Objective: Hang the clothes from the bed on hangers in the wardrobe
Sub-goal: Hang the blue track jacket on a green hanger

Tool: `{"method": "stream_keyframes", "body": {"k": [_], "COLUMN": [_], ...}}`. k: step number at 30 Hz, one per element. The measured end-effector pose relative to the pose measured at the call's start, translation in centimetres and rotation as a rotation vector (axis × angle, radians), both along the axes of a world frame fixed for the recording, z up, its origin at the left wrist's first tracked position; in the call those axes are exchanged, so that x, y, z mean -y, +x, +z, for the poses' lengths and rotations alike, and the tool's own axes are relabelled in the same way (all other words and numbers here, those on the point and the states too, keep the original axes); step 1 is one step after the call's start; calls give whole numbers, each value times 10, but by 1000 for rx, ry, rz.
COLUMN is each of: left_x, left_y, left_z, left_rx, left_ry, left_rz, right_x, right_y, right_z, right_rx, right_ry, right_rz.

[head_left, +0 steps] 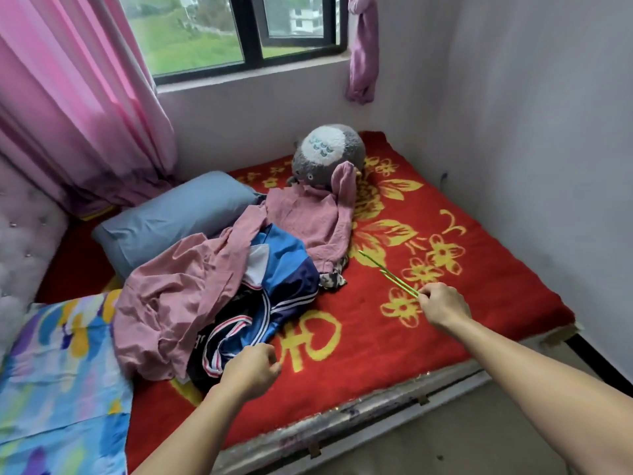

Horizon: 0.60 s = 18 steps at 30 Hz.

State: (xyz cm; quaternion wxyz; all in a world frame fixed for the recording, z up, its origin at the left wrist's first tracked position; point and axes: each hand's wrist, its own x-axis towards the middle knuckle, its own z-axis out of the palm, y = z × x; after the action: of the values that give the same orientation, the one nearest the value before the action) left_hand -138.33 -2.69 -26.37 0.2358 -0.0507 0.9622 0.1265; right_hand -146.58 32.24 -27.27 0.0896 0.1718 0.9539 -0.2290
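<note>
Clothes [178,296] lie heaped on our bed [479,286], pink tops draped over a blue jacket [287,269], up against the pillow [178,214]. Our right hand [443,305] pinches a green hanger [390,275] over the bed. Our left hand [251,370] is clenched on nothing, just beside the jacket. Plush toy [329,152] behind the pile.

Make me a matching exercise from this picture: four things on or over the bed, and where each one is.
Things: 1 green hanger; 2 plush toy; 3 blue pillow; 4 blue jacket.
Places: A far end of the bed; B pinched in the right hand; C partly under the pink garment; D beside the curtain.
Pairs: 1-B, 2-A, 3-D, 4-C.
</note>
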Motion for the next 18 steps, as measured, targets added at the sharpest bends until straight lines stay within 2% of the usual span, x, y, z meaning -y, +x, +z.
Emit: {"method": "stream_keyframes", "body": {"k": [5,9,14,18], "left_x": [1,5,6,0], "left_y": [-68,-113,-171,-211], "left_z": [-38,-78,-143,-194], "left_rx": [63,150,281,294], "left_ry": [20,-5,-26,20], "left_rz": [-2,46,112,192], "right_x": [-2,2,18,35], "right_y": [-107,-196,-266,-271], "right_z": [-32,-86,-182,-271], "right_rx": [-47,-53,35,208], "right_ry": [-37,-72,-70,-12], "right_rz": [-34,-20,37,119]}}
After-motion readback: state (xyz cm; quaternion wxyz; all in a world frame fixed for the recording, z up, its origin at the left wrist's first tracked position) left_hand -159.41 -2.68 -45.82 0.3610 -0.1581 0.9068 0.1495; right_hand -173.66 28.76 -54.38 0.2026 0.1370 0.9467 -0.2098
